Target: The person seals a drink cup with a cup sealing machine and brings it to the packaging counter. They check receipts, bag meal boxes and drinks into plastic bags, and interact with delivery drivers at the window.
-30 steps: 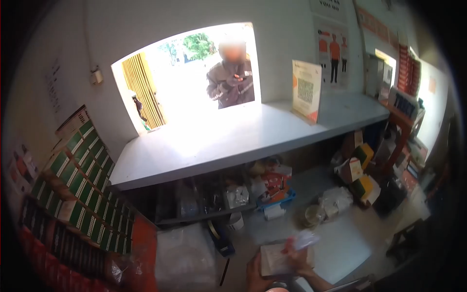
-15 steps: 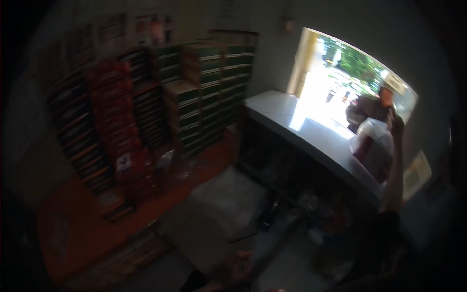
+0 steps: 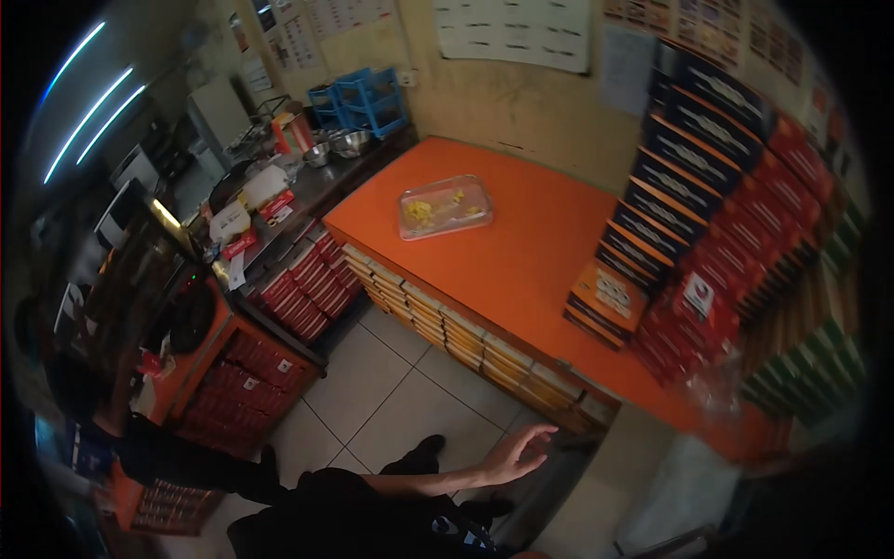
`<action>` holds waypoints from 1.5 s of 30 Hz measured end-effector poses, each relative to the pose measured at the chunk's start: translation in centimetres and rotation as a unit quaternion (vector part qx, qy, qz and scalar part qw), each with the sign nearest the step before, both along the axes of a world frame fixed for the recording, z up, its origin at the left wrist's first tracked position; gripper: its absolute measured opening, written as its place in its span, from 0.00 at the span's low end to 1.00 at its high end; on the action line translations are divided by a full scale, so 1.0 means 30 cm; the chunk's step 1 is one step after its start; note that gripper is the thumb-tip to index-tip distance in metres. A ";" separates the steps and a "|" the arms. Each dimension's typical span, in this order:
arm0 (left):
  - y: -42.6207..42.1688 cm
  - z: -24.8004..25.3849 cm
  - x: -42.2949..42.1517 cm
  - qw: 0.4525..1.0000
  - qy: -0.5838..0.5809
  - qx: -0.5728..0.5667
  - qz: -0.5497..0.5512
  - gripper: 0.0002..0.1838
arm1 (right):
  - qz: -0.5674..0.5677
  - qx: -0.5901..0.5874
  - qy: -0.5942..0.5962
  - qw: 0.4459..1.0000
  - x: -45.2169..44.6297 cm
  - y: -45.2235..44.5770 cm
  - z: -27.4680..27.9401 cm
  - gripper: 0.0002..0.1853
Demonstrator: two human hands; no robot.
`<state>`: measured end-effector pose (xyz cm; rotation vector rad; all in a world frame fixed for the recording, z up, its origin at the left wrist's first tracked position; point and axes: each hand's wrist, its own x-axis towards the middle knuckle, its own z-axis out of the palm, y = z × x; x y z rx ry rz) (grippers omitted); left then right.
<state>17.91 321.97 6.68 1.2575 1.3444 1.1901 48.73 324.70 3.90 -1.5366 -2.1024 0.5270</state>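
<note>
My left hand (image 3: 518, 455) reaches out over the floor near the front of the orange counter (image 3: 549, 214). It touches nothing, and its fingers are loosely curled and apart. On the counter lies a clear plastic tray (image 3: 445, 207) with yellow bits of food in it, well beyond the hand. To the hand's right stand tall stacks of dark blue and orange cartons (image 3: 656, 200) and red packs (image 3: 745, 242). My right hand does not show.
At left, another person's dark-trousered leg (image 3: 200, 456) stands by a shelf of red boxes (image 3: 247, 377). A dark side counter holds metal bowls (image 3: 349, 143) and a blue rack (image 3: 371, 101). Yellow-edged boxes (image 3: 447, 326) fill the shelf under the orange counter. Green cartons (image 3: 805, 359) stand at right.
My view has swung left, from the bright window and a person there with a bag, to the orange counter and tray. My left hand now shows further up and right in view.
</note>
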 end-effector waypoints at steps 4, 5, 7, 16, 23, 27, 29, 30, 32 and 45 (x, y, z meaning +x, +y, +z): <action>-0.040 -0.107 -0.346 0.993 0.040 -0.024 0.111 0.30 | 0.184 -0.091 0.003 0.979 -0.494 0.079 -0.146 0.18; -0.065 -0.115 -0.462 0.989 0.033 -0.056 0.137 0.32 | 0.226 -0.104 -0.004 0.968 -0.618 0.099 -0.170 0.18; -0.140 -0.149 -0.737 0.979 -0.021 -0.069 0.191 0.34 | 0.313 -0.122 -0.022 0.942 -0.881 0.122 -0.217 0.19; -0.670 -0.231 -2.190 0.780 0.235 -0.235 0.530 0.33 | 0.651 -0.391 0.104 0.642 -2.707 0.022 -0.065 0.21; -0.508 -0.100 -2.956 0.777 0.356 -0.100 0.509 0.21 | 0.463 -0.040 0.183 0.866 -4.310 0.129 -0.190 0.18; -0.309 -0.221 -3.385 0.729 0.475 -0.069 0.487 0.21 | 0.327 -0.044 0.029 0.944 -4.746 0.069 -0.243 0.25; -0.240 -0.250 -3.523 0.683 0.543 -0.101 0.477 0.20 | 0.351 -0.071 -0.017 0.933 -4.774 0.085 -0.278 0.25; -0.227 -0.263 -3.548 0.704 0.514 -0.115 0.477 0.20 | 0.349 -0.080 -0.054 0.932 -4.770 0.122 -0.251 0.25; -0.234 -0.263 -3.597 0.735 0.444 -0.189 0.477 0.20 | 0.456 -0.267 0.003 0.849 -4.780 0.224 -0.212 0.22; -0.228 0.083 -3.633 0.772 -0.293 0.047 0.562 0.50 | 0.426 -0.234 0.121 0.865 -4.905 0.450 0.045 0.23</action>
